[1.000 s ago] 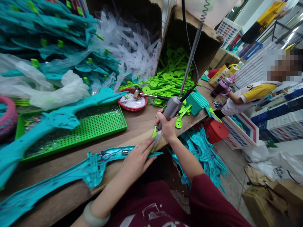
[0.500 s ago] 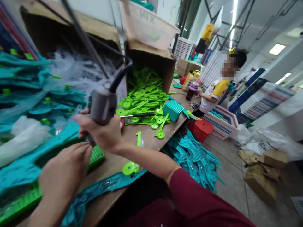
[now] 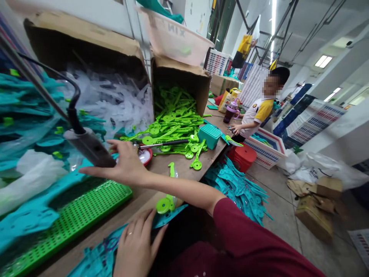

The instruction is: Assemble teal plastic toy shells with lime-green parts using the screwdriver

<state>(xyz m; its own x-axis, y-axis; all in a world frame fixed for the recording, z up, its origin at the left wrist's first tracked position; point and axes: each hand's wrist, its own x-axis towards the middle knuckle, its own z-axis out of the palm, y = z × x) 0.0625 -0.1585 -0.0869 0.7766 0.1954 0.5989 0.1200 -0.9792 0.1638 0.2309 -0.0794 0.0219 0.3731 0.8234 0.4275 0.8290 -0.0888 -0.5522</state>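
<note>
At the far left a green perforated tray (image 3: pixel 86 209) lies on the wooden tabletop (image 3: pixel 184 167), with a long teal plastic part (image 3: pixel 31 215) resting across it. Above the tray hangs a grey power tool (image 3: pixel 89 148) on a black cord. The right hand (image 3: pixel 125 165) reaches across to it with fingers spread wide, the fingertips touching the tool's lower end but not wrapped around it. Nearer the body, the left hand (image 3: pixel 135 246) lies flat and open, pressing on a teal shell piece (image 3: pixel 98 257) at the tabletop's front edge. Just right of that hand, a green round-headed piece (image 3: pixel 165 202) sits on the shell's tip. Beyond it stands a small red dish (image 3: pixel 145 156), then a heap of green parts (image 3: pixel 173 123) spilling from a cardboard box (image 3: pixel 184 77). A teal square basket (image 3: pixel 210 135) sits to their right, and farther off a person in a white and yellow shirt (image 3: pixel 255 113) stands at the tabletop.
</note>
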